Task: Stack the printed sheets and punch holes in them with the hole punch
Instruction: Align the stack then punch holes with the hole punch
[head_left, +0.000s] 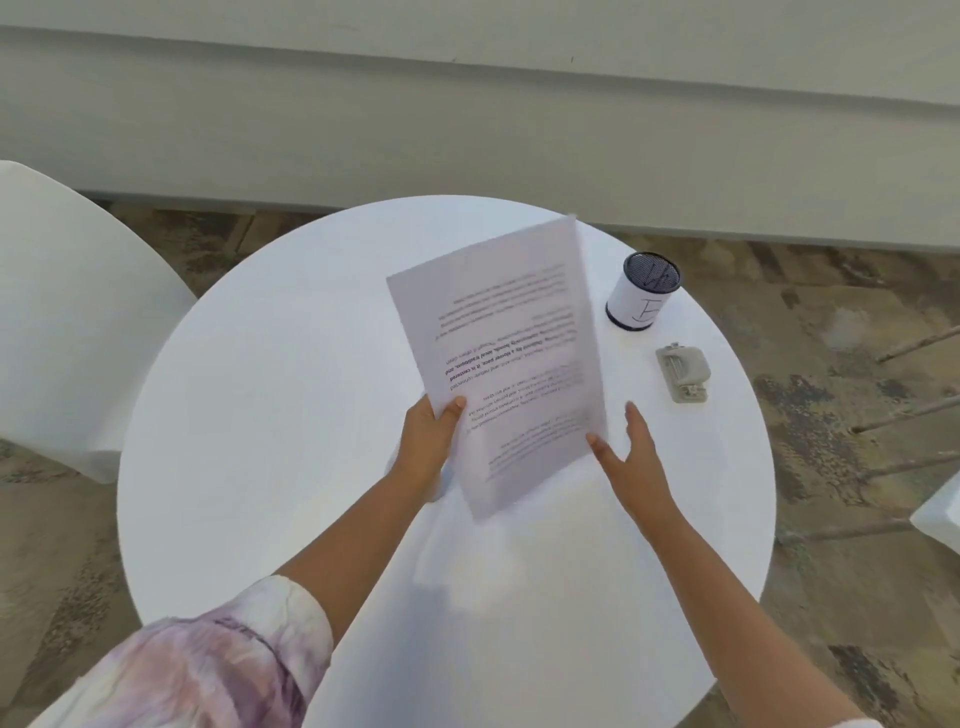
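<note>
Sheets (498, 358) in left hand (426, 441) grip, upright

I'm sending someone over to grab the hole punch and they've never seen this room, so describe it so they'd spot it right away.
Find the round white table and look to its right side, past the printed sheets. The hole punch lies flat there, nearer the person than the pen cup. It is the low grey tool, while the cup is a tall cylinder with a white paper label.

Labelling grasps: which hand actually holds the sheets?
The left hand: its thumb pinches the sheets at their lower left edge. The right hand is open, fingers straight beside the lower right corner.
</note>
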